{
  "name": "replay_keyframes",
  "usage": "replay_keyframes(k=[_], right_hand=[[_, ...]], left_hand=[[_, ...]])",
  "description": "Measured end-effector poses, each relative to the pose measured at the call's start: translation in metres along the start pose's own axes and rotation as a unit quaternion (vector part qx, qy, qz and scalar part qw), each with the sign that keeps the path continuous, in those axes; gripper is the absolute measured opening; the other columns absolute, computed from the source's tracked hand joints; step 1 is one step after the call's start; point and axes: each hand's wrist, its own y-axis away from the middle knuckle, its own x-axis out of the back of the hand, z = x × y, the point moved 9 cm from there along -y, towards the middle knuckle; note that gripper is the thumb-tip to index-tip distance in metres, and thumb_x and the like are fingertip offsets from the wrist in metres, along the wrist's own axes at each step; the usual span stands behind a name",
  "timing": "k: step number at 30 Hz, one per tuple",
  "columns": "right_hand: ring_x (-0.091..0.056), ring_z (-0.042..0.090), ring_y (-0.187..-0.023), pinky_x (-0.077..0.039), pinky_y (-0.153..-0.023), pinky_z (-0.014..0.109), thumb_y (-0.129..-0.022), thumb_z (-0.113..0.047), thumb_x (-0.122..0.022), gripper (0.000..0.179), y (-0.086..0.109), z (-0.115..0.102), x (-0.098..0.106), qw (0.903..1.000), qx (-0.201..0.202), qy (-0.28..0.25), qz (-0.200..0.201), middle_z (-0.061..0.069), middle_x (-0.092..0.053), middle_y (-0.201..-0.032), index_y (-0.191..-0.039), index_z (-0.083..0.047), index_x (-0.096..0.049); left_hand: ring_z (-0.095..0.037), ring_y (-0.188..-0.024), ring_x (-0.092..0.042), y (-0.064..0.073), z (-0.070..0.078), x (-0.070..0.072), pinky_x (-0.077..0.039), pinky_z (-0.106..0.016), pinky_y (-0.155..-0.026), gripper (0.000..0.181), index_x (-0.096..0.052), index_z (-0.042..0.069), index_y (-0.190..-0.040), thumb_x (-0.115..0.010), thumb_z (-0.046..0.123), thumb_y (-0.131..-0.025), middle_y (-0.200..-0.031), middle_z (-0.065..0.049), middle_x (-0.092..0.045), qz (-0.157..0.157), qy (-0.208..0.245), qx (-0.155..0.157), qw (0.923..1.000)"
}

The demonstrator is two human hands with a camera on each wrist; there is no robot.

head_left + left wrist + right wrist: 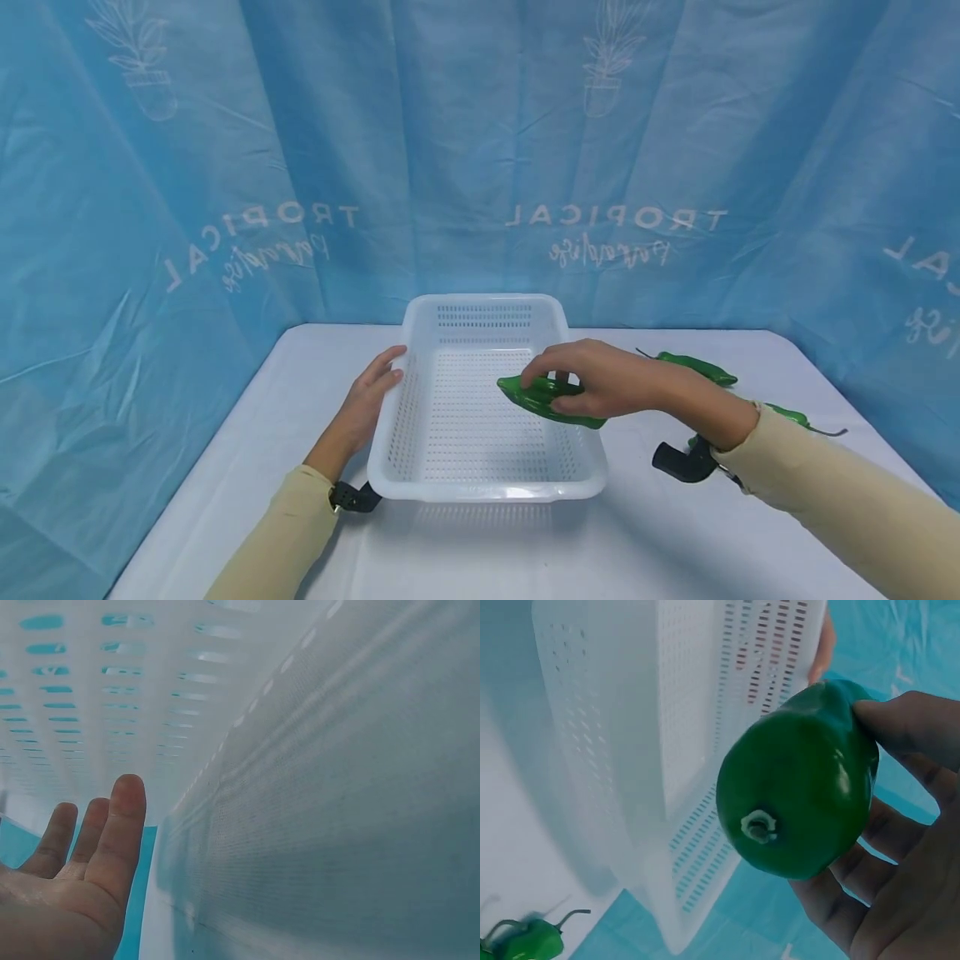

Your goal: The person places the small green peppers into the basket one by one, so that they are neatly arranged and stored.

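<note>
A white perforated plastic basket [487,417] stands at the middle of the table. Over its right side, my right hand [592,375] holds a glossy green pepper [536,398], thumb on one side and fingers on the other. Seen from the right wrist, the pepper [795,787] shows its short stem stub, with the basket wall behind it. My left hand [367,400] is at the basket's left rim, fingertips touching it. In the left wrist view the fingers of that left hand [82,885] stretch straight beside the perforated wall [97,690].
Another green pepper [697,368] with a thin stem lies at the table's back right. More green pepper [787,413] shows beyond the right wrist, partly hidden by the arm. A blue printed curtain [465,167] hangs behind the white table [420,558].
</note>
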Motion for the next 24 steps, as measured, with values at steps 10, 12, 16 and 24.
replay_keyframes(k=[10,12,16,24], right_hand=[[-0.070,0.012,-0.092,-0.058,-0.078,0.027,-0.089,-0.006,-0.063,0.043,-0.039,0.000,-0.017,0.9974,-0.009,-0.010,-0.070,-0.001,-0.070,-0.113,-0.129,-0.022,-0.061],[-0.070,0.012,-0.089,-0.058,-0.077,0.026,-0.089,-0.006,-0.064,0.045,-0.047,0.001,-0.020,0.9967,-0.014,-0.011,-0.079,0.000,-0.071,-0.110,-0.131,-0.022,-0.060],[-0.068,0.011,-0.085,-0.058,-0.077,0.026,-0.088,-0.006,-0.066,0.047,-0.062,0.005,-0.026,0.9953,-0.033,-0.003,-0.091,0.001,-0.072,-0.108,-0.132,-0.022,-0.059],[-0.071,0.017,-0.093,-0.060,-0.077,0.028,-0.088,-0.006,-0.067,0.050,-0.087,0.010,-0.038,0.9925,-0.049,0.004,-0.112,0.008,-0.071,-0.117,-0.135,-0.020,-0.057]], left_hand=[[-0.040,-0.136,-0.048,0.000,0.003,-0.001,-0.056,-0.041,-0.099,0.055,-0.025,0.030,-0.155,-0.044,0.032,-0.104,-0.159,-0.009,-0.031,0.001,-0.014,-0.007,0.9999],[-0.040,-0.136,-0.049,0.000,0.004,0.000,-0.056,-0.041,-0.100,0.054,-0.026,0.030,-0.155,-0.044,0.033,-0.104,-0.160,-0.009,-0.031,0.007,-0.022,-0.009,0.9997],[-0.039,-0.135,-0.050,0.000,0.004,0.002,-0.056,-0.042,-0.100,0.051,-0.031,0.030,-0.153,-0.043,0.032,-0.104,-0.161,-0.006,-0.032,0.023,-0.030,-0.007,0.9993],[-0.040,-0.138,-0.048,0.000,0.006,0.003,-0.056,-0.044,-0.101,0.050,-0.033,0.026,-0.153,-0.045,0.030,-0.104,-0.162,-0.007,-0.029,0.022,-0.011,-0.010,0.9997]])
